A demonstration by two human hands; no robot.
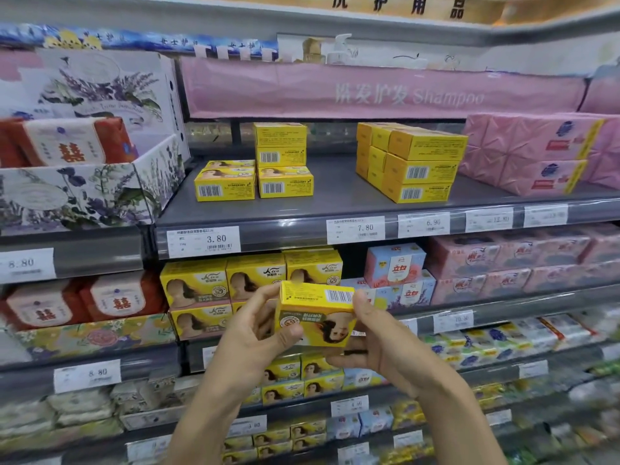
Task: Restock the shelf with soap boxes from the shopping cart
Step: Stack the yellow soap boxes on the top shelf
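Soap box (317, 317) is being held below the grey shelf (335, 196), the left hand (255, 333) pinching its left edge and the right hand (379, 344) its right edge. That shelf is showing bare room between two yellow stacks (412, 162).

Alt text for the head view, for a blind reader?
The left hand and right hand hold one yellow soap box, print upside down, before store shelves. Above, the grey shelf holds yellow boxes in a left group and a right group.
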